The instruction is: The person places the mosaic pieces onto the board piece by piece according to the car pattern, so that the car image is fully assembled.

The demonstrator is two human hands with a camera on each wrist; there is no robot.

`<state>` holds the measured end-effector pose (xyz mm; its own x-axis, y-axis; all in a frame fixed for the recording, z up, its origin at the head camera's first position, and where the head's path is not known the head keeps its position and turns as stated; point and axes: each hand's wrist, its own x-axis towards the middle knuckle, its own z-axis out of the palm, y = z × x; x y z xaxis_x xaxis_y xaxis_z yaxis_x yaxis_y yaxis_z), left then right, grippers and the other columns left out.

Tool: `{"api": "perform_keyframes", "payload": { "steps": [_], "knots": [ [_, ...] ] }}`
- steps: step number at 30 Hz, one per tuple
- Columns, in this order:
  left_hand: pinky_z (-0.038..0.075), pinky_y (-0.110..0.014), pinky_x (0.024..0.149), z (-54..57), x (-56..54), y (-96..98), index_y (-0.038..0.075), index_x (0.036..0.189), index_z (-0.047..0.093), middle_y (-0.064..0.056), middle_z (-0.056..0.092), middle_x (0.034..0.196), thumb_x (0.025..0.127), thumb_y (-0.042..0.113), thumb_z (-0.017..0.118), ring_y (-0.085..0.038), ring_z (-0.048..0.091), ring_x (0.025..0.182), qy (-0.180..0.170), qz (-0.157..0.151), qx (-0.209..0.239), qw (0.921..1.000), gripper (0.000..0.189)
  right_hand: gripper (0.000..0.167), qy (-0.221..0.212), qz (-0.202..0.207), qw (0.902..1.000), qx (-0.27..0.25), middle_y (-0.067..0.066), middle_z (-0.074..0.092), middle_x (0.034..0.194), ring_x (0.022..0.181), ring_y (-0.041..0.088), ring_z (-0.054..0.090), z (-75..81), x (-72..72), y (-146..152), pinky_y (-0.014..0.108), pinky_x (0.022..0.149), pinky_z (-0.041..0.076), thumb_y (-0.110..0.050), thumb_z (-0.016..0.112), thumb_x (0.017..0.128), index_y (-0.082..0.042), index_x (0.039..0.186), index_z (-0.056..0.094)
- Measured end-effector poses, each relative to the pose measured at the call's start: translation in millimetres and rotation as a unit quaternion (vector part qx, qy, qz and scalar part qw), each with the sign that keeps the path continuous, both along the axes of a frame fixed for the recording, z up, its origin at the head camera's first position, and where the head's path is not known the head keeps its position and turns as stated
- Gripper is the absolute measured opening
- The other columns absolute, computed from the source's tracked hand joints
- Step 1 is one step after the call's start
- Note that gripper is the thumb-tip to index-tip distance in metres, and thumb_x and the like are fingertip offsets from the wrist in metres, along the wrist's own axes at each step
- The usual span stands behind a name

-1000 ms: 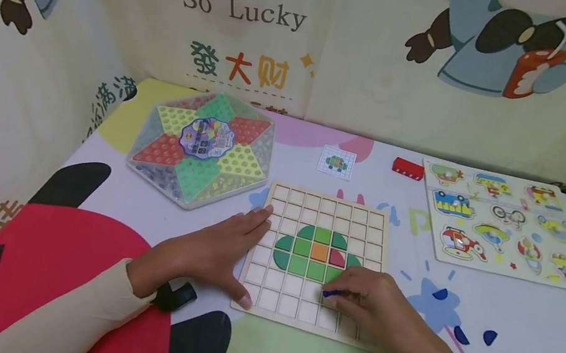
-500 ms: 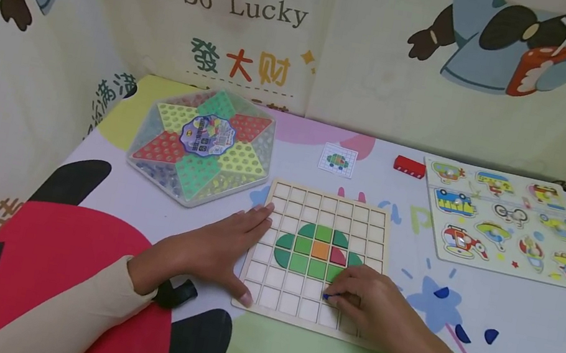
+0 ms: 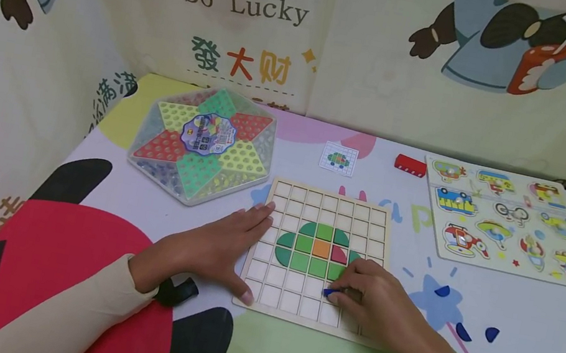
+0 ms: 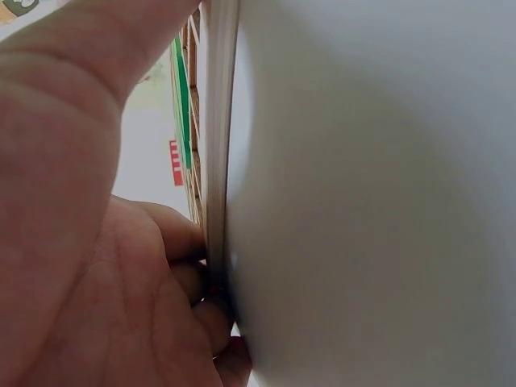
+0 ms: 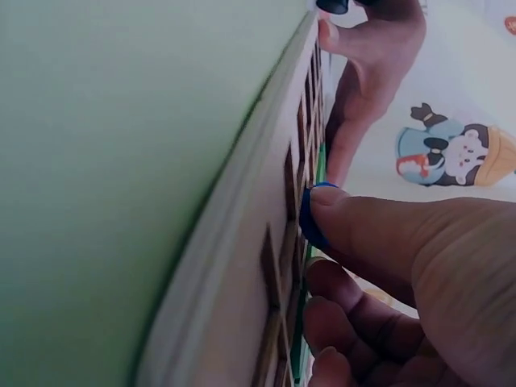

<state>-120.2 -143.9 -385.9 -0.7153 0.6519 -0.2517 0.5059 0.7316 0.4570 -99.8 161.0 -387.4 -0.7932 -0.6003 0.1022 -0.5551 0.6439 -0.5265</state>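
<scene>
A square wooden grid board lies flat on the table, with green, orange and red pieces filling several middle cells. My left hand rests along the board's left side, its fingers near the upper edge and the thumb at the lower left corner. Between thumb and fingers, my right hand pinches a small blue puzzle piece right at the cells below the green row. The right hand covers part of the board's lower right. In the left wrist view, the fingertips touch the board's side.
Several loose blue pieces lie to the right. A small pattern card and a red block sit behind the board. A hexagonal checkers box stands back left, a vehicle peg puzzle back right.
My right hand shifts only slightly over the same cells, and the pinched blue piece turns a little and shows more of itself. The left hand stays in place.
</scene>
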Motion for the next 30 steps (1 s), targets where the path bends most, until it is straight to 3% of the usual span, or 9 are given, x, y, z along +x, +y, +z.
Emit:
{"api": "perform_keyframes", "payload": {
  "steps": [7, 15, 25, 30],
  "knots": [
    [0.014, -0.047, 0.116, -0.9, 0.2, -1.2, -0.001, 0.154, 0.016, -0.012, 0.004, 0.162, 0.063, 0.064, 0.081, -0.028, 0.003, 0.148, 0.003, 0.001, 0.004, 1.0000, 0.129, 0.016, 0.003, 0.025, 0.9997, -0.005, -0.014, 0.062, 0.094, 0.090, 0.004, 0.057, 0.6, -2.1, -0.5, 0.027, 0.078, 0.054, -0.011, 0.081, 0.080, -0.019, 0.094, 0.077],
    [0.012, -0.046, 0.116, -1.0, -0.3, -1.9, 0.001, 0.154, 0.015, -0.011, 0.002, 0.162, 0.063, 0.063, 0.081, -0.027, 0.001, 0.148, -0.003, 0.001, 0.007, 1.0000, 0.128, 0.013, -0.009, 0.040, 0.9991, 0.009, -0.014, 0.061, 0.090, 0.086, 0.004, 0.057, 1.3, -2.5, -0.7, 0.026, 0.074, 0.053, -0.009, 0.080, 0.080, -0.016, 0.090, 0.077],
    [0.012, -0.046, 0.117, -0.5, -0.5, -1.3, 0.001, 0.155, 0.015, -0.010, 0.002, 0.163, 0.063, 0.063, 0.081, -0.026, 0.001, 0.148, -0.005, 0.003, 0.003, 1.0000, 0.128, 0.014, -0.011, 0.064, 0.9969, -0.044, -0.014, 0.066, 0.095, 0.090, 0.005, 0.060, 3.0, -3.4, 5.8, 0.028, 0.077, 0.054, -0.008, 0.074, 0.086, -0.017, 0.097, 0.076],
    [0.011, -0.045, 0.117, -1.5, -0.3, -1.1, 0.001, 0.155, 0.014, -0.010, 0.002, 0.163, 0.064, 0.063, 0.081, -0.026, 0.000, 0.148, -0.008, 0.003, 0.004, 1.0000, 0.129, 0.018, -0.039, 0.038, 0.9974, -0.047, -0.015, 0.065, 0.104, 0.094, 0.005, 0.058, 6.8, -1.6, 15.5, 0.027, 0.077, 0.053, -0.008, 0.071, 0.089, -0.017, 0.105, 0.074]
  ]
}}
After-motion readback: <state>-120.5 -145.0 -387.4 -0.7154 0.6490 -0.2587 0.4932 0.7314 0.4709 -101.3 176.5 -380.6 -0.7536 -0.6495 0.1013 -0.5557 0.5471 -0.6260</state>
